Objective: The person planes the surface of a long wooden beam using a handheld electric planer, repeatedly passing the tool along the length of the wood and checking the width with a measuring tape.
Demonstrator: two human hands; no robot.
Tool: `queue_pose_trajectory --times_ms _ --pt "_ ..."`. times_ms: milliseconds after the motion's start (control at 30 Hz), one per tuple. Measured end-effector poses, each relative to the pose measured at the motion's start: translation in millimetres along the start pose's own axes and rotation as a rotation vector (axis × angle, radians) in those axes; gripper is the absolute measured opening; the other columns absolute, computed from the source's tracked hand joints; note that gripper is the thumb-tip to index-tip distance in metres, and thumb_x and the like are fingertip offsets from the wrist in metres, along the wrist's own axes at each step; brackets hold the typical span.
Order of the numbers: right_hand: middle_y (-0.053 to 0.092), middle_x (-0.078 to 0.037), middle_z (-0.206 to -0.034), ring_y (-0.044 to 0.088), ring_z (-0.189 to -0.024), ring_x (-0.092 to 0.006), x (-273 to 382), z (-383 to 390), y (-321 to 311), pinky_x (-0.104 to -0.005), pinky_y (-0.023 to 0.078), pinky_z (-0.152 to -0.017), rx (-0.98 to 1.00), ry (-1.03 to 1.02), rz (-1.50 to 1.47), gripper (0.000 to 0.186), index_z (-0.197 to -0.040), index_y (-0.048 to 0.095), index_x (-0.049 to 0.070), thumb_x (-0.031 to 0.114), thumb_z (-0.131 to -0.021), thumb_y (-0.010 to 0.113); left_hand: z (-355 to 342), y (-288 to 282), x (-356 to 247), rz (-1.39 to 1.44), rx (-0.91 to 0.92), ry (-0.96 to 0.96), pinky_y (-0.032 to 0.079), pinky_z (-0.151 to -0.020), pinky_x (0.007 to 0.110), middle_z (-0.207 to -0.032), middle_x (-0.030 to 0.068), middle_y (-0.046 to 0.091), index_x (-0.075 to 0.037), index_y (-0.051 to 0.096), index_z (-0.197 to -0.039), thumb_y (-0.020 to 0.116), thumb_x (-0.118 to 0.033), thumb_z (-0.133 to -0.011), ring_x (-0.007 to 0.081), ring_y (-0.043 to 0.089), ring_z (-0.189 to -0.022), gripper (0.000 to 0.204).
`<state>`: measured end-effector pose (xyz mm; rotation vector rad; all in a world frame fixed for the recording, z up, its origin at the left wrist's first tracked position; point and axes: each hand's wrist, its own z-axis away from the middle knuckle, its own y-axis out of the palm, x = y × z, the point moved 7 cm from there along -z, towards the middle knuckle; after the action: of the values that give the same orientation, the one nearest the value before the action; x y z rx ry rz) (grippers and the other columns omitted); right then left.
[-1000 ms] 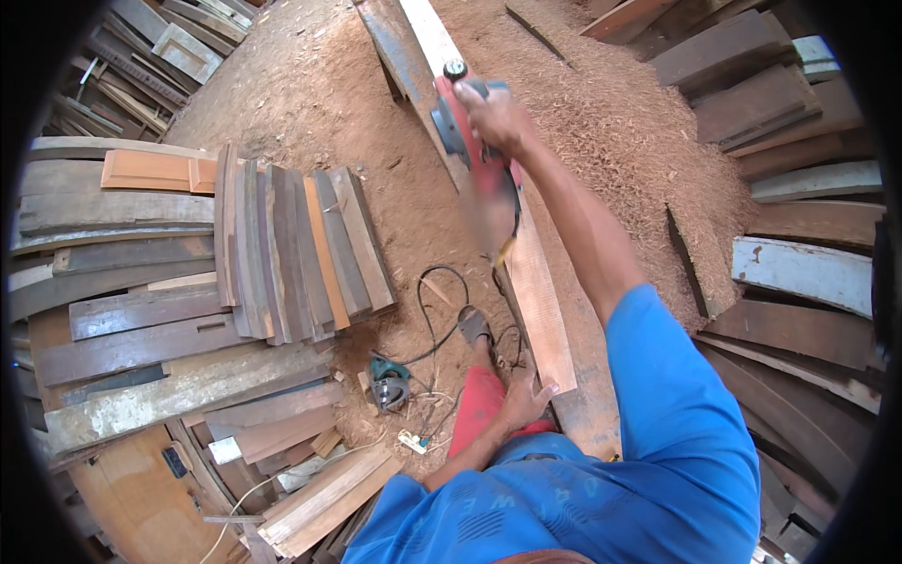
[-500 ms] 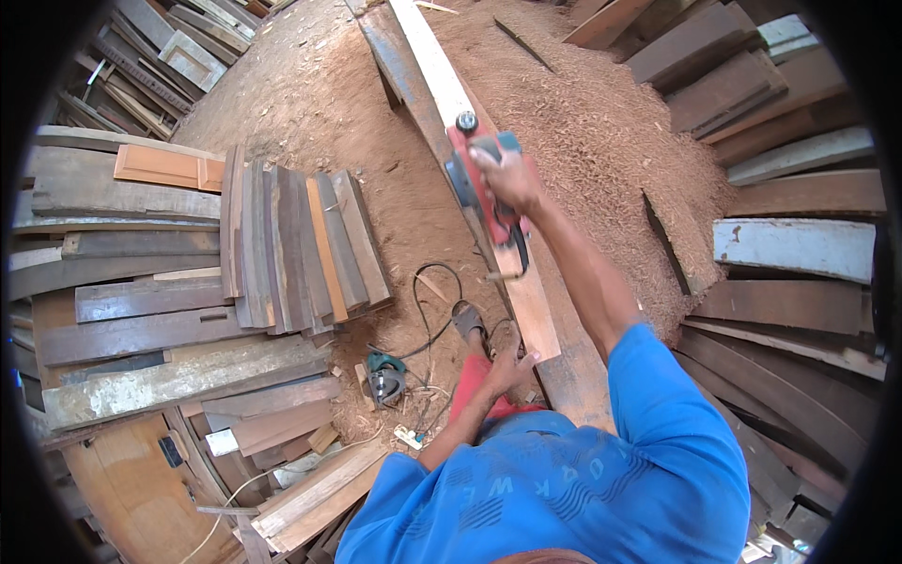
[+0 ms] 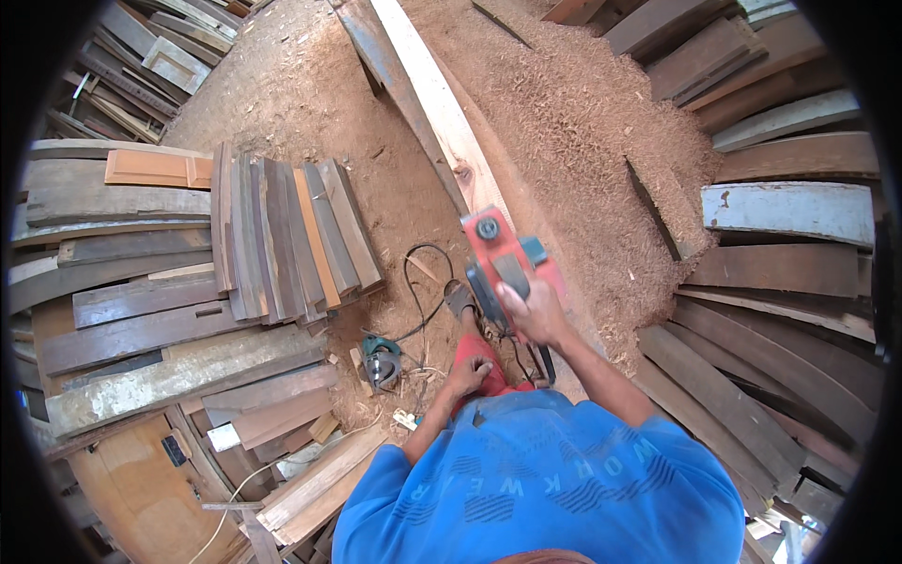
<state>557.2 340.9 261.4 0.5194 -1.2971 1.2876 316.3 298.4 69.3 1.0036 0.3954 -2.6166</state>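
My right hand (image 3: 534,310) is closed round the handle of a red electric hand planer (image 3: 489,246), which has a round dark knob at its front. The planer sits over the near end of a long pale plank (image 3: 442,117), hiding that end. Shavings-coloured wood grain and a dark knot show on the plank just ahead of it. My left hand (image 3: 469,375) is off the plank, beside my red-trousered leg, its fingers curled with nothing visible in them. The plank lies along a long, narrow, worn bench (image 3: 376,56).
A teal circular saw (image 3: 381,363) lies on the ground at left, near a dark looped cable (image 3: 406,282). Stacked boards (image 3: 282,240) fill the left side; more boards (image 3: 787,209) line the right. Wood shavings (image 3: 573,122) heap up beyond the bench.
My right hand has drawn the planer back along the plank toward my body. My left hand has left the plank's near end and moved left to my leg.
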Motion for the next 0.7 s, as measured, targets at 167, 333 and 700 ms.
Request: queue_pose_trajectory --times_ms 167,333,700 --pt "0.07 -0.025 -0.09 0.069 -0.082 -0.0341 44.4 -115.3 1.3 -0.0437 0.053 -0.076 -0.056 -0.022 0.074 0.055 -0.108 0.069 0.0 0.052 -0.098 0.055 -29.4 -23.7 11.6 0.022 -0.143 0.129 0.051 -0.08 0.034 -0.089 0.0059 0.067 0.0 0.066 -0.106 0.062 -0.019 -0.1 0.0167 0.062 -0.086 0.021" --pt "0.071 -0.016 -0.079 0.069 -0.074 -0.0264 83.2 -207.2 -20.2 -0.0415 0.053 -0.07 -0.062 0.115 0.141 0.063 -0.097 0.074 0.003 0.062 -0.096 0.053 -16.7 -48.6 -47.0 0.027 -0.177 0.17 0.052 -0.086 0.035 -0.102 0.0118 0.07 0.002 0.062 -0.12 0.062 -0.017 -0.099 0.0218 0.067 -0.095 0.028" --pt "0.065 -0.004 -0.072 0.06 -0.058 -0.0134 13.5 -65.1 -25.5 -0.0342 0.049 -0.056 -0.026 0.061 -0.04 0.039 -0.097 0.067 0.005 0.042 -0.101 0.059 -39.5 -50.5 -40.7 0.273 -0.424 0.313 0.051 -0.095 0.034 -0.12 0.012 0.068 0.002 0.055 -0.137 0.053 -0.024 -0.105 0.0216 0.066 -0.105 0.041"
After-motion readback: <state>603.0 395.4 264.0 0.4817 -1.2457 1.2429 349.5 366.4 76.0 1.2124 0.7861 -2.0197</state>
